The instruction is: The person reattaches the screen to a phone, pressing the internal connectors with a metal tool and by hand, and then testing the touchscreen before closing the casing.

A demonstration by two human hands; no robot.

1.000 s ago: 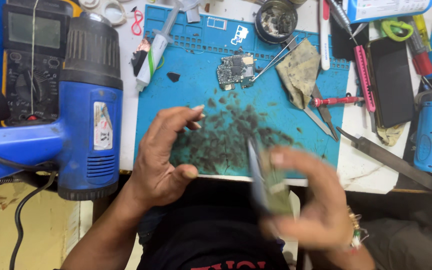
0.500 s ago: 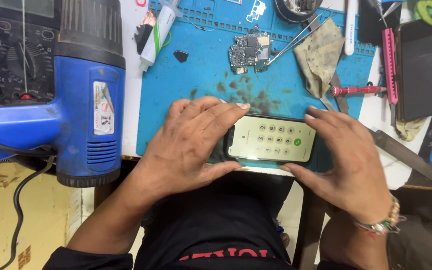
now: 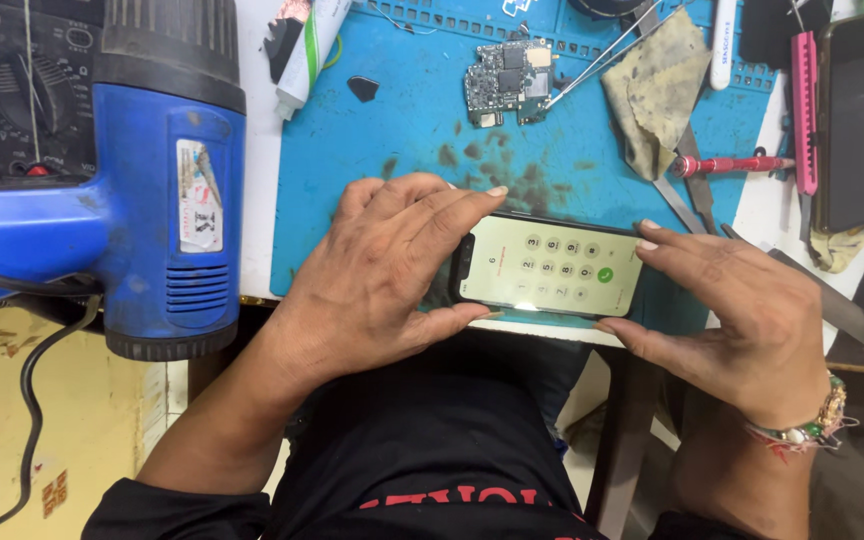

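Fingers of the left hand [image 3: 392, 275] curl over the left end of a smartphone [image 3: 549, 268], thumb under its lower edge, index finger stretched along its upper edge. Right hand [image 3: 742, 310] mirrors this: fingertips [image 3: 649, 240] press the phone's right end, thumb tucked below its lower right corner. Both hands grasp the phone between them, lengthwise, at lower centre of the frame.

Phone: flat, glossy, dark-framed slab with rounded corners, screen lit pale, showing a round-button keypad and one green button. It lies at the near edge of a blue work mat [image 3: 412, 130], matt rubbery surface smeared with dark blotches.

Farther out, upper centre: bare circuit board [image 3: 507, 82], irregular outline, metallic shields. Tweezers [image 3: 602, 55], thin steel, touch its right side. Grimy olive cloth [image 3: 657, 90], crumpled, upper right. Red-handled screwdriver [image 3: 732, 163] just right of the mat. White tube [image 3: 307, 50] at the mat's upper left edge.

Left of frame: blue plastic heat gun [image 3: 167, 190], black nozzle collar, vented base, black cable. Behind it, a dark multimeter [image 3: 27, 90]. Beaded bracelet [image 3: 802, 430] on the right wrist.
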